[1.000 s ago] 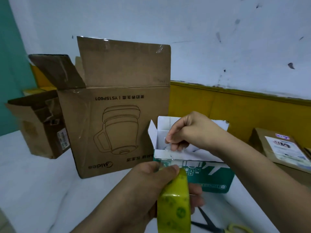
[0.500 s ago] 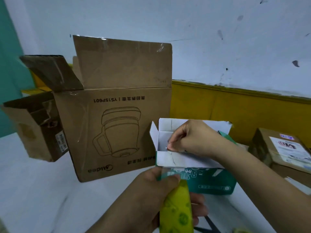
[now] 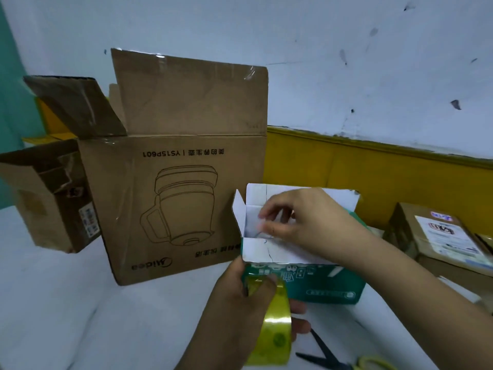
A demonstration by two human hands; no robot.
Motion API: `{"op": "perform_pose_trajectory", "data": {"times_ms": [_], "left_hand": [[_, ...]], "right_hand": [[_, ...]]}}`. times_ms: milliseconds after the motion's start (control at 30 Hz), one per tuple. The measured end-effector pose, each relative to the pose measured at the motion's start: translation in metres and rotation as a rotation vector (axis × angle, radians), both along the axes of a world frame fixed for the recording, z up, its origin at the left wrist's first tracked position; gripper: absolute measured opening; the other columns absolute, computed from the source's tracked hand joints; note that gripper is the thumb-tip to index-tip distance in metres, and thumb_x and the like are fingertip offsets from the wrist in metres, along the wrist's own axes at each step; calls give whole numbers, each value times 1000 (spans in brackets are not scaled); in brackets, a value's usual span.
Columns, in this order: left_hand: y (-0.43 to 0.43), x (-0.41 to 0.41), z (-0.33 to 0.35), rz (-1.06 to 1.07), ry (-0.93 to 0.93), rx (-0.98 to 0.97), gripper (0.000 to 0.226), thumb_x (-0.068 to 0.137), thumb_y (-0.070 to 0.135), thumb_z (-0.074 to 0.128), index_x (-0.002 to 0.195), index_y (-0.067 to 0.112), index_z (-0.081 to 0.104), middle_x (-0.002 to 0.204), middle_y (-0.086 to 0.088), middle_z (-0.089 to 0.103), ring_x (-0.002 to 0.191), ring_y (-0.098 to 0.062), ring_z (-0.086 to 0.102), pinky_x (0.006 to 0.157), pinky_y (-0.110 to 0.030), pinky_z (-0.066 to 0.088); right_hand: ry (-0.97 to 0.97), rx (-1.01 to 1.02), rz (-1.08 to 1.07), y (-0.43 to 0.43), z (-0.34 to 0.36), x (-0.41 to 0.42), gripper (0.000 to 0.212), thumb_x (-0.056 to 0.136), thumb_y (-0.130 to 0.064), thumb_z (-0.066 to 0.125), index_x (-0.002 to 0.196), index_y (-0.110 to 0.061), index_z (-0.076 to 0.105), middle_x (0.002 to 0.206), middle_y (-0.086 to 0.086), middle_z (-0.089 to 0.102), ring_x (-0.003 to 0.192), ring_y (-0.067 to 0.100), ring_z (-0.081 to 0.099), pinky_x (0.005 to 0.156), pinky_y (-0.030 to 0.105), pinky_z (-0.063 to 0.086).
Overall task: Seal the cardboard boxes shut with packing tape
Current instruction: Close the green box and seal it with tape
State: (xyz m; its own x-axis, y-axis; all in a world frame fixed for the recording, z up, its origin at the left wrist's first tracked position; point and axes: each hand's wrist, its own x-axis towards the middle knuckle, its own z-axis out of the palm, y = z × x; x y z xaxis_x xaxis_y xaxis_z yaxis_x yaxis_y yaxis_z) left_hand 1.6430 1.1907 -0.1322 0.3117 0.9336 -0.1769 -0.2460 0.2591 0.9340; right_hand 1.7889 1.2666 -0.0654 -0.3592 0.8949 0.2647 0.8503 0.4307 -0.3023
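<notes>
Tape roll [image 3: 274, 332]: your left hand [image 3: 240, 305] grips it, thumb curled over the rim, just in front of the green box.
Tape end [image 3: 260, 227]: your right hand [image 3: 309, 225] pinches this clear strip between thumb and forefinger, other fingers curled, over the box's open top.
Green box [image 3: 328, 287]: on the white table [image 3: 53, 303], white flaps up, just beside the large brown box [image 3: 173, 209], whose flaps stand open.
Scissors [image 3: 325, 356]: flat on the table, near the roll.
</notes>
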Motion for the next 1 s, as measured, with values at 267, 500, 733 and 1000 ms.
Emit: {"op": "perform_pose_trajectory", "data": {"times_ms": [267, 500, 733, 1000], "left_hand": [[6, 5, -15, 43, -45, 66, 21, 99, 16, 52, 117, 25, 53, 82, -25, 73, 58, -36, 70, 51, -38, 60], [10, -2, -25, 1, -2, 137, 21, 99, 16, 53, 117, 25, 49, 80, -20, 74, 57, -31, 69, 57, -36, 58], [14, 1, -14, 28, 18, 218, 27, 93, 14, 60, 117, 23, 51, 80, -16, 74, 60, -30, 70, 59, -37, 59], [23, 7, -11, 64, -60, 177, 25, 95, 13, 59, 119, 16, 51, 70, -17, 70, 56, -31, 68, 53, -35, 56]], "right_hand": [[-240, -111, 160, -16, -16, 3, 58, 79, -76, 52, 115, -32, 65, 111, -16, 67, 96, 2, 58, 83, 29, 52], [-576, 133, 236, -17, -10, -4, 56, 94, -67, 23, 131, -32, 47, 118, -8, 65, 100, 13, 62, 64, 22, 40], [-729, 245, 264, -18, -17, -2, 32, 105, -37, 37, 135, -26, 34, 113, 1, 64, 93, 22, 64, 64, 29, 40], [-467, 90, 192, -15, -8, 6, 35, 103, -49, 26, 129, -38, 47, 117, -7, 66, 101, 14, 62, 72, 28, 42]]}}
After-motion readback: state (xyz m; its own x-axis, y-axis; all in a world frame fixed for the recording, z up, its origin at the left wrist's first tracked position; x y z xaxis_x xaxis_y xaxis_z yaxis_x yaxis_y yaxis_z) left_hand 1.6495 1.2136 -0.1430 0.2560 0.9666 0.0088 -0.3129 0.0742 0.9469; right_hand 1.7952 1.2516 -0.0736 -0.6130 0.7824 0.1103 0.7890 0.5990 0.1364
